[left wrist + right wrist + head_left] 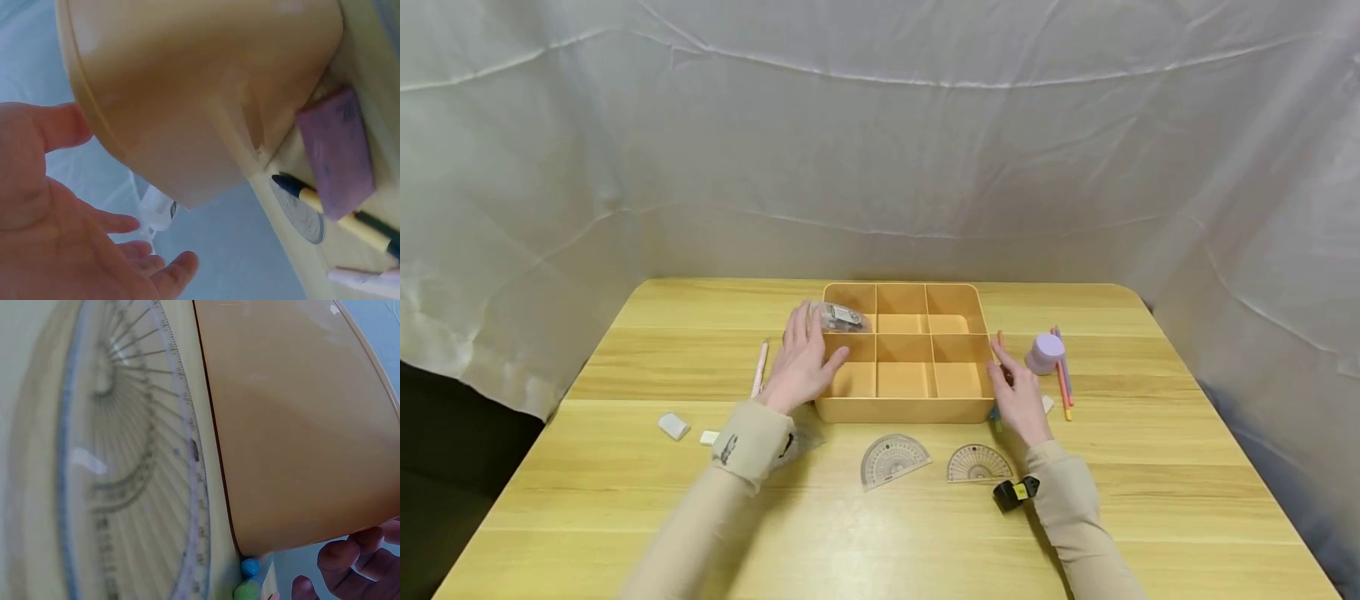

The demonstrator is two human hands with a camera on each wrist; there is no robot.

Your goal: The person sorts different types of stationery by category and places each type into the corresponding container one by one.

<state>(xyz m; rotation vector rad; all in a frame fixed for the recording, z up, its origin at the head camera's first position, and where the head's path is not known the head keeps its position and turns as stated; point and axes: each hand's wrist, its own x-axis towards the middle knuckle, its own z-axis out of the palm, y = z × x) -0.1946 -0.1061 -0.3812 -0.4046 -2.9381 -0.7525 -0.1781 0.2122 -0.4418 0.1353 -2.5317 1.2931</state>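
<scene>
An orange box with six compartments [904,410] stands on the table between both hands. My left hand [803,360] is at its left side, the thumb reaching over the rim and the other fingers spread. Beside those fingers, a clear packet with a printed label [844,317] lies in the back left compartment. In the left wrist view, a white piece [157,207] pokes out past the box near the fingertips. My right hand [1021,404] touches the box's right wall with its fingertips. Some right fingers [340,556] appear bent under the wall's edge.
Two clear protractors [893,460] [979,463] and a black-and-yellow sharpener-like piece [1015,493] lie in front. Right stand a lilac round container [1045,353] and coloured pens [1064,387]. Left are a pale pen [760,368], a white eraser [673,426] and a purplish block [337,153].
</scene>
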